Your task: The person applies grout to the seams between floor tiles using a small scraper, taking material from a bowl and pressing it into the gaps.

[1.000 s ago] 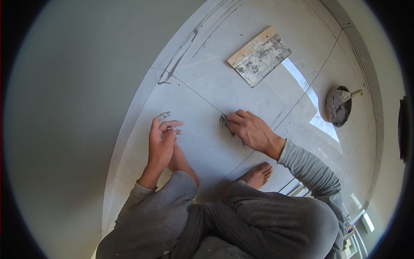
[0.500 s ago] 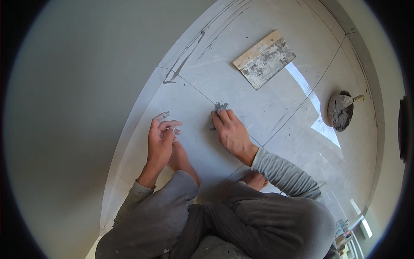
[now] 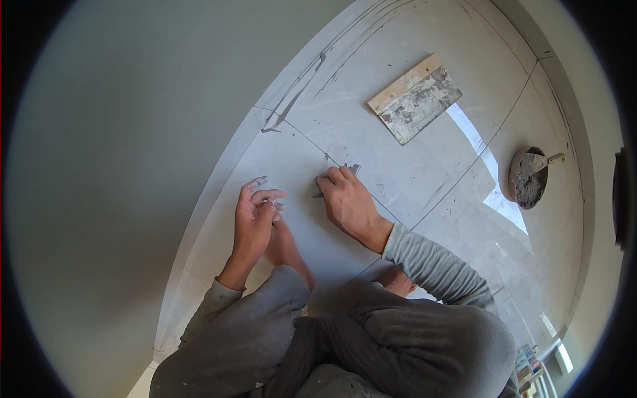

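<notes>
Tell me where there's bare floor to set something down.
Mostly bare tile lies between the wide scraper and round tub, crossed by a reflection. A narrower gap lies between the left hand and right hand. It's crowded around the right hand, with dark smears alongside.

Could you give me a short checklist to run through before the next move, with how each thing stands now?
1. Right hand's grip down by the tile seam: ok.
2. What its fingers hold: cannot tell, the hand hides it.
3. Left hand clean: not ok, grey on a fingertip.
4. Floor clean: not ok, grey smears near the wall.
5. Wide blade lying flat, clear of both hands: ok.
6. Small trowel resting in the round bowl: ok.
</notes>
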